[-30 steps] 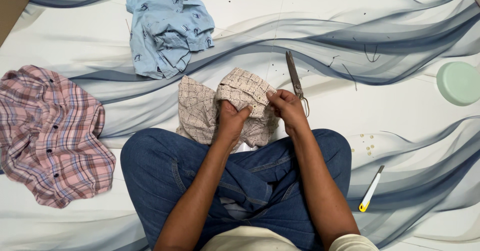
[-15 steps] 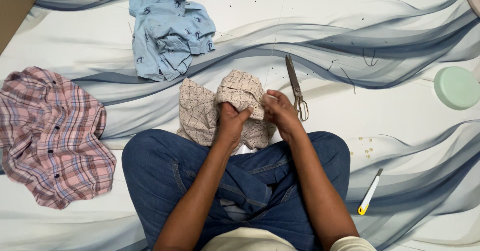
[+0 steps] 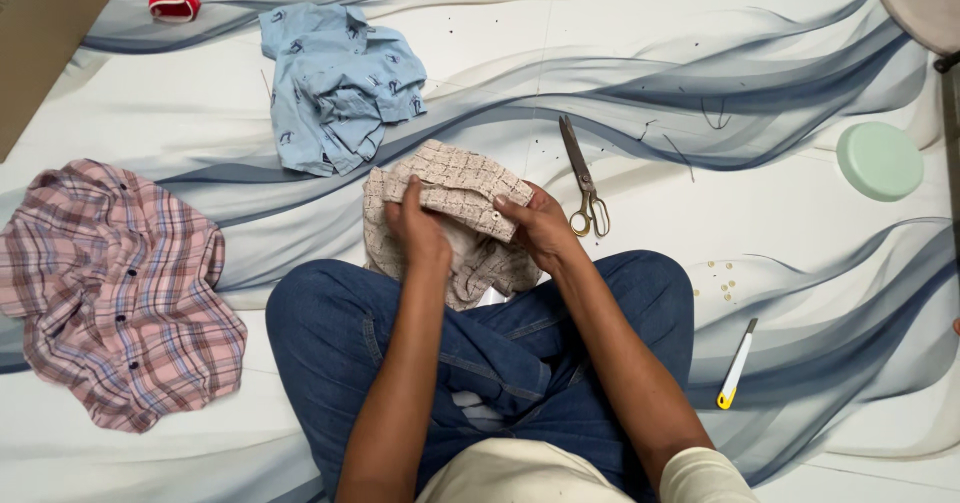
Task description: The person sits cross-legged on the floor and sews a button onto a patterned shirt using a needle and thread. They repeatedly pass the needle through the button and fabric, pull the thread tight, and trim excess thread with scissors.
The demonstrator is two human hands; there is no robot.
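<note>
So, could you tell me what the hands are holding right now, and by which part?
Both hands grip the beige checked garment: the left hand pinches its folded edge on the left, and the right hand holds the same fold's right end, near a small button.

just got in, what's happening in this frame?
A person sits cross-legged on the floor, both hands on a beige checked garment at their knees. The left hand pinches its folded edge; the right hand grips the other end, near a small button. Scissors lie just right of it, a blue shirt behind, a pink plaid shirt far left.
</note>
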